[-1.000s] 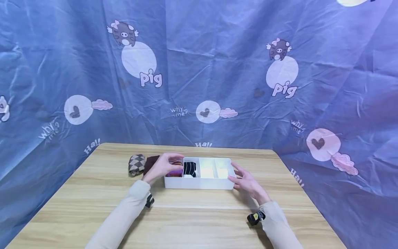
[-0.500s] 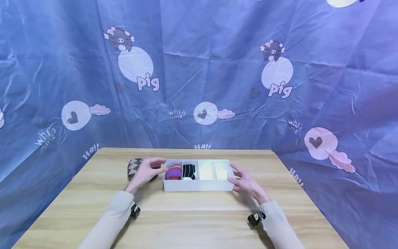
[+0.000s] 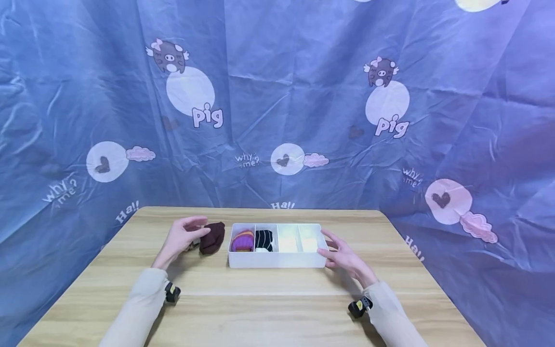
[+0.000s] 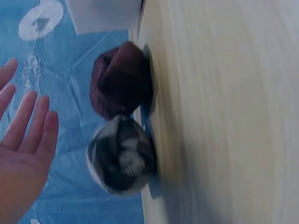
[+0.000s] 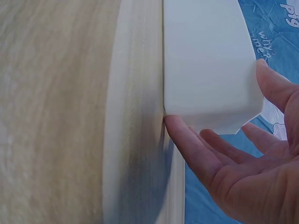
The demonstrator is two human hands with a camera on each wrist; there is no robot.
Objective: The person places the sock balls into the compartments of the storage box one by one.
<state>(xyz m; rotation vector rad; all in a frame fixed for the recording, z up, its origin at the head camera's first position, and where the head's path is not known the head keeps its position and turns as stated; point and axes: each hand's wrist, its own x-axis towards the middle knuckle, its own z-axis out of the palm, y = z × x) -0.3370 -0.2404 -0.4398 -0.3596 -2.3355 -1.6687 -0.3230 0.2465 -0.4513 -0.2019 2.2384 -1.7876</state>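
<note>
Left hand (image 3: pixel 178 237) — empty, fingers extended — now uncovers the brown sock (image 3: pixel 212 239); it and the checked sock (image 4: pixel 122 161) remain unboxed. Right hand (image 3: pixel 348 255), fingers spread, braces the box (image 3: pixel 277 260).

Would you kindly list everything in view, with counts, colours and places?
Table: one, pale wood, foreground
Curtain: one, blue with printed pigs and clouds, behind the table
Box: one, white, on the table; contents of its two right compartments unclear
Purple bundle: one, purple and orange, box's leftmost compartment
Striped bundle: one, black and white, second compartment
Maroon bundle: one, maroon, table, left of the box
Patterned bundle: one, dark and light, beside the maroon bundle
Sleeves: two, off-white, bottom edge
Wrist cameras: two, black, by the sleeves
Left hand: one, bare, near the patterned bundle
Right hand: one, bare, touching the box's right end
</note>
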